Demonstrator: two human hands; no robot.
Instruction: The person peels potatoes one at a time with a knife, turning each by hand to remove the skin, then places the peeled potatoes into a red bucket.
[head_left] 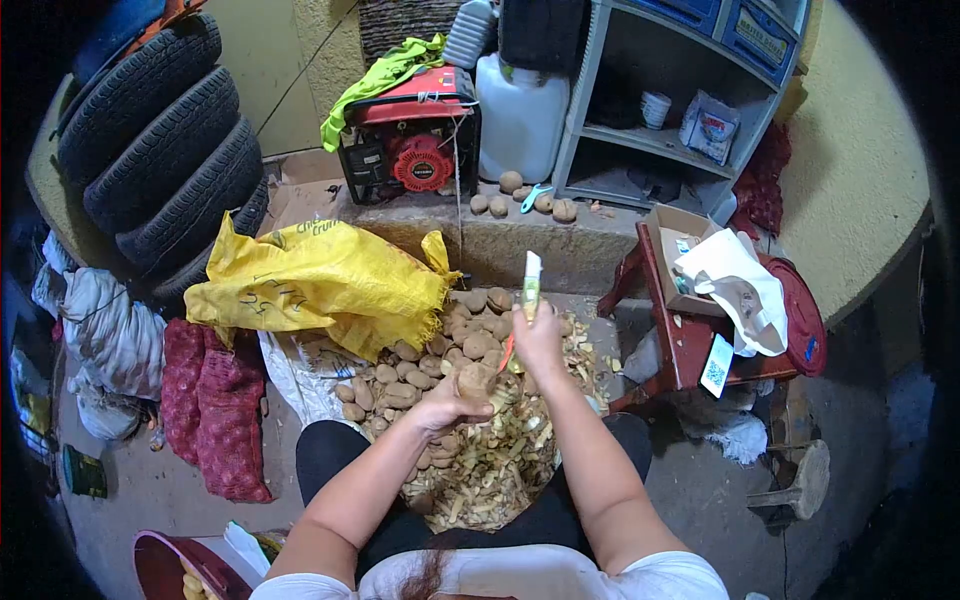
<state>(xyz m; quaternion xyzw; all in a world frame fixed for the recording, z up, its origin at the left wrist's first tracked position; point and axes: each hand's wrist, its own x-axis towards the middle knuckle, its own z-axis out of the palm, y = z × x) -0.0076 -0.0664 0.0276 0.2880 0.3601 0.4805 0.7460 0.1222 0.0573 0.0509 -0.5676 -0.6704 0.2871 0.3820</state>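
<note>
A brown potato point(476, 380) is held in my left hand point(452, 402), above the pile. My right hand point(540, 342) is closed around a knife-like tool with a white and green upper part point(532, 283); an orange-red piece shows below that hand, near the potato. Unpeeled potatoes point(400, 385) lie in a heap beyond and to the left of my hands. Peelings point(495, 480) cover the floor between my legs.
A yellow sack point(330, 285) lies left of the potatoes, with red net bags point(232, 420) farther left. At right stands a red stool point(665, 330) with a box. A bucket point(175, 565) is at lower left; a generator point(420, 150) stands behind.
</note>
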